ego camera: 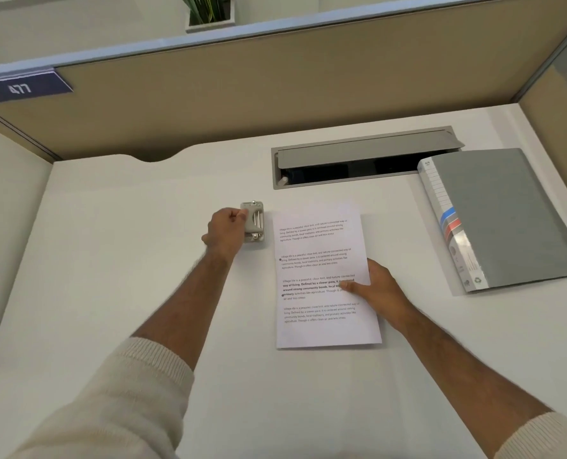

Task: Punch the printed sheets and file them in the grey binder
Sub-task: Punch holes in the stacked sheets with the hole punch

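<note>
the white desk [143, 276] carries everything. the grey binder [507, 217] lies closed at the far right. the printed sheets [321, 313] lie in the middle, two punched holes on their left edge; the right hand [378, 286] pinches their right edge, thumb on top. the left hand [225, 231] curls round the hole punch [254, 221], just left of the sheets.

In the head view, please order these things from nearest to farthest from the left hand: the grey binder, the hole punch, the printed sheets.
1. Hole punch: in the grip of the left hand.
2. Printed sheets: to its right, mid-desk, held by the right hand.
3. Grey binder: far right, closed.
</note>
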